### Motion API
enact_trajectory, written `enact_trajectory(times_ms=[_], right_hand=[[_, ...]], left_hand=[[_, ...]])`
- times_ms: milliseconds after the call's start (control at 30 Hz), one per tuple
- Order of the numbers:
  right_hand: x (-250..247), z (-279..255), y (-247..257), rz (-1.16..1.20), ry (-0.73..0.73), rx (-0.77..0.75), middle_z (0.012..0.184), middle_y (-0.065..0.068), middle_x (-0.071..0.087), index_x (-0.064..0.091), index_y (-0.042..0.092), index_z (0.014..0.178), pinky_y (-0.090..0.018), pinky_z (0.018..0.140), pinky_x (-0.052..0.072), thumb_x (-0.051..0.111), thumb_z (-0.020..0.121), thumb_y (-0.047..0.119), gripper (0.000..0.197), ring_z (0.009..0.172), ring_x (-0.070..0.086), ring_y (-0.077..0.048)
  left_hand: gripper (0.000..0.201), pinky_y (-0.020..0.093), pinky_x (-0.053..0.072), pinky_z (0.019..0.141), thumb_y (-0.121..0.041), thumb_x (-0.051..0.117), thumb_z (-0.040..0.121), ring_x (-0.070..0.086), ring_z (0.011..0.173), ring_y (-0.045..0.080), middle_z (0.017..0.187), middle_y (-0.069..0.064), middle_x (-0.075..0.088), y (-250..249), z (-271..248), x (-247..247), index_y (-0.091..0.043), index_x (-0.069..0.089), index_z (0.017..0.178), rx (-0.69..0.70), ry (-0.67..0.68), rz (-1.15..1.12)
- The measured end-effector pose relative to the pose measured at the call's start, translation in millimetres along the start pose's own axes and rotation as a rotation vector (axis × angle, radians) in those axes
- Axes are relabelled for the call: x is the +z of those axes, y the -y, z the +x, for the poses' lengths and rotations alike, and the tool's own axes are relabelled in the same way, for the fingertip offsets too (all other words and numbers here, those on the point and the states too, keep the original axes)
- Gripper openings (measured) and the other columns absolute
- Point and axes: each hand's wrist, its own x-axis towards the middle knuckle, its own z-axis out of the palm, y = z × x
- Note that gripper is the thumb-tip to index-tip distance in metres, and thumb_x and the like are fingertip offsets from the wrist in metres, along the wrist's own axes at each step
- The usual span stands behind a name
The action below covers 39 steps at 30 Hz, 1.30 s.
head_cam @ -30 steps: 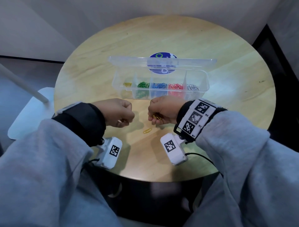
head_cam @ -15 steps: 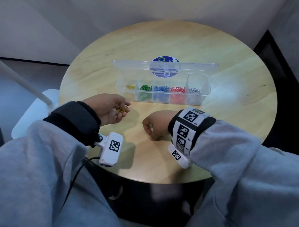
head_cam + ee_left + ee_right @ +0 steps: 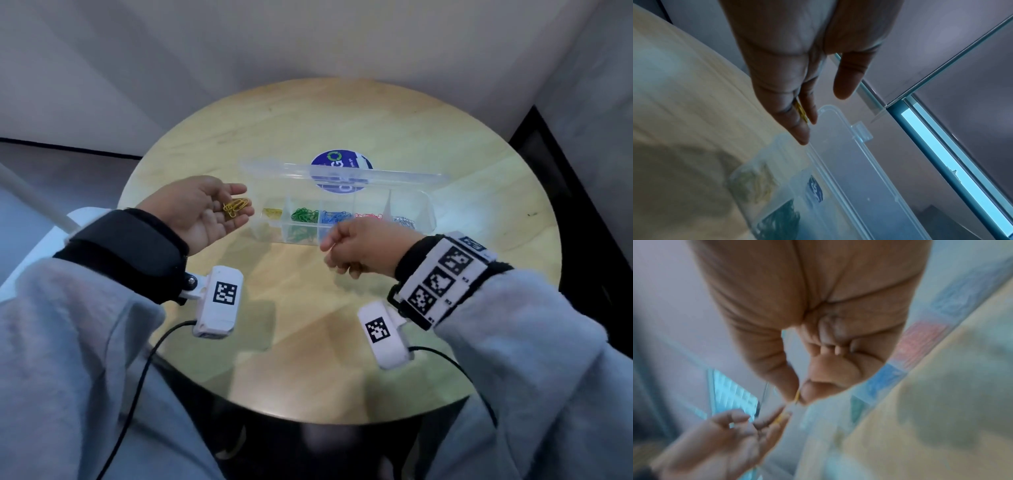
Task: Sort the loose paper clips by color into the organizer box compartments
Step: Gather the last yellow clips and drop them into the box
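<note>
L hand (image 3: pixel 202 212) palm up, fingers straight, small heap of yellow wire paper clips (image 3: pixel 235 206) resting on them, just left of clear plastic organizer box (image 3: pixel 424 219), lid open. Compartments L to R: yellow, green, blue, red, silver clips. R hand (image 3: pixel 359 250) in front of box, thumb + forefinger pinched on one yellow clip (image 3: pixel 797 396). Round pale wood table (image 3: pixel 342 335) underneath.

1. A plain indoor corner, office-like rather than a kitchen or workshop: a small round wooden table (image 3: pixel 445 144) set against bare grey walls (image 3: pixel 239 51).
2. A white lamp base (image 3: pixel 51 233) stands beside it.
3. Glass partitions (image 3: pixel 962 65) show nearby.
</note>
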Motion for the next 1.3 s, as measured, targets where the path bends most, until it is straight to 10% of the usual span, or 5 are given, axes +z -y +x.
enact_trajectory(times_ms=[433,633,833,1100,1300], right_hand=[[17,40,69,0.778,-0.154,0.059,0.081,-0.014,0.046,0.051,-0.004,0.088,-0.030,0.077,0.049,0.031,0.095,-0.009,0.021,0.076,0.051,-0.022],[29,56,71,0.853,-0.159,0.098,0.109,-0.025,0.053,0.043,-0.020,0.123,-0.027,0.079,0.048,0.030,0.085,-0.016,0.040,0.096,0.056,-0.030],[30,46,69,0.801,-0.181,0.046,0.147,-0.030,0.027,0.029,-0.014,0.139,-0.034,0.109,0.038,0.033,0.090,-0.009,0.049,0.138,0.030,-0.037],[-2,-18,51,-0.036,-0.301,-0.127,0.091,0.009,0.063,0.062,0.021,0.098,-0.023,0.078,0.050,0.049,0.091,0.005,0.022,0.089,0.061,-0.010],[-51,-39,37,-0.855,-0.682,-0.210,0.137,0.002,0.047,0.048,0.024,0.133,-0.033,0.104,0.036,0.057,0.085,0.027,0.049,0.125,0.044,-0.018]], left_hand=[[0.009,0.025,0.050,0.078,-0.014,0.048,0.088,0.057,0.083,0.022,0.097,0.013,0.052,-11,26,12,-0.007,0.051,0.085,-0.026,0.044,0.050],[0.050,0.030,0.041,0.096,-0.022,0.060,0.071,0.042,0.130,0.028,0.130,0.022,0.044,-16,24,8,-0.004,0.043,0.114,-0.017,0.128,0.018],[0.010,0.026,0.048,0.081,-0.020,0.054,0.088,0.058,0.093,0.018,0.102,0.011,0.056,-14,20,-8,-0.010,0.054,0.087,0.024,0.022,0.032],[0.032,0.028,0.038,0.089,-0.022,0.054,0.089,0.052,0.097,0.011,0.127,-0.003,0.050,-26,4,6,-0.026,0.053,0.121,0.388,-0.135,0.669],[0.059,0.027,0.017,0.113,-0.021,0.052,0.091,0.016,0.145,0.014,0.156,-0.003,0.023,-22,2,23,-0.026,0.030,0.146,0.650,0.024,1.411]])
